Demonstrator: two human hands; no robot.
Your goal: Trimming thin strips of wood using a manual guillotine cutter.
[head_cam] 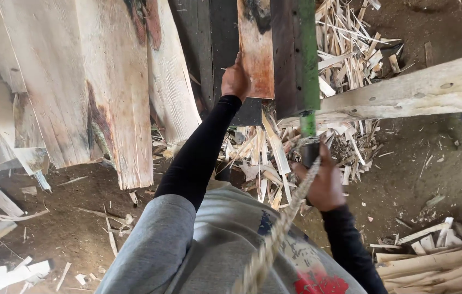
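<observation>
Head view, looking down over grey sleeves and black undersleeves.

Left hand [235,80] — reaches far, fingers and thumb clamped on the near-left edge of a short reddish wood slab [256,49] that lies lengthwise on a dark bench [214,43]. The slab's right edge sits against, or just beside, a dark blade with a green edge [296,54]; contact cannot be confirmed from this angle.

Right hand [324,185] — near, closed in a fist around a dark grip at the foot of the green handle [308,124]. A frayed rope [274,234] runs from the fist toward the body.

Surroundings: pale split planks [78,81] stacked at left; a heap of thin wood splints [274,158] beneath the bench and more at far right; a rough timber beam [416,90] crossing at right; dirt floor [416,179] littered with chips; a further bundle of splints [438,261] near right.

Judgement: the step in hand looks like positioning — slab being set to the blade line before a cut, lever held ready. The next move calls for keeping the left fingers clear of the blade path, holding the slab square so the slice comes off even, and one firm stroke on the handle rather than a hesitant one.
</observation>
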